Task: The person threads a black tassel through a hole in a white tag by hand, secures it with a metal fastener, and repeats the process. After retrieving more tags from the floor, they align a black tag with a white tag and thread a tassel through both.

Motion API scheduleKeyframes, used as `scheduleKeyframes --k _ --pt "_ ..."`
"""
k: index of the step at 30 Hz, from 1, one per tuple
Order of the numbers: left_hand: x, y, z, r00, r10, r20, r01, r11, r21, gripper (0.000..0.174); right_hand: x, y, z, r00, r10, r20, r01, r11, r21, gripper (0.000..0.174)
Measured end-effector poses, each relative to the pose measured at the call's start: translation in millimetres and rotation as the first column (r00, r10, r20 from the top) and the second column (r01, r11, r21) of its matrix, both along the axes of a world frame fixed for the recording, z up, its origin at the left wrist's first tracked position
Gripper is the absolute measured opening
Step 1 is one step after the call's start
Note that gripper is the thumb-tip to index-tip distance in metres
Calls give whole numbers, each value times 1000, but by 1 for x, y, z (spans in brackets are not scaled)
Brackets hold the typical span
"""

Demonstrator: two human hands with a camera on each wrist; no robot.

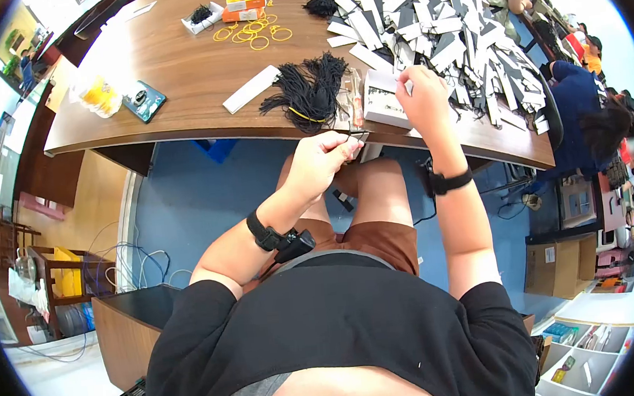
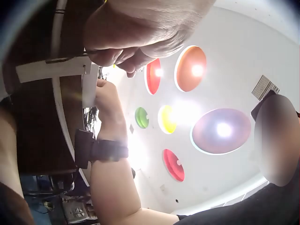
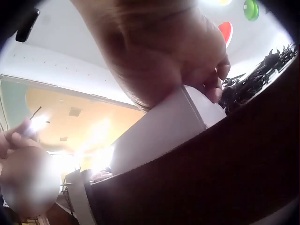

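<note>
My left hand pinches a white strip-shaped tag between thumb and fingers, close to the table's front edge. A thin dark cord shows at the tag's end by the fingertips. My right hand is bent over a small white open box, its fingertips at the box's right rim. Small dark bits lie in a row inside that box. In the right wrist view the hand overlaps the box's top edge; whether the fingers pinch anything, I cannot tell.
A bundle of black cords with a yellow band lies left of the box, beside a white strip. A large heap of black and white tags covers the table's right. Yellow rubber bands and a phone-like dark case lie further left.
</note>
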State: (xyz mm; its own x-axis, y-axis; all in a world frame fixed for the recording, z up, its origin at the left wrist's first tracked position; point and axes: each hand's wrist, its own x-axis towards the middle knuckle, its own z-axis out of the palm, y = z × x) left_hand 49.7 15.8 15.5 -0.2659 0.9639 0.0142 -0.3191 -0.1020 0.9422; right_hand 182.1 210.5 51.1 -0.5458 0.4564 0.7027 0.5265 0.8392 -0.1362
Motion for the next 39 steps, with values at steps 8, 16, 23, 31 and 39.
scheduleKeyframes --k 8,16,23,31,39 --pt "-1 1 -2 961 149 -232 -106 977 187 12 23 -94 15 719 90 -689 -690 -20 -723 9" --pt "4 -4 5 935 139 -325 -79 978 192 12 25 -99 9 706 39 -708 -704 -71 -706 11" --pt "9 -4 3 961 115 -252 -60 974 219 16 24 -102 4 714 30 -699 -694 -95 -713 11" --pt "8 -9 11 953 50 -298 -27 996 81 16 22 -111 -1 796 97 -597 -604 73 -794 11" --pt "7 -8 12 776 129 -618 -45 988 149 16 17 -108 -14 811 154 -564 -581 320 -748 11"
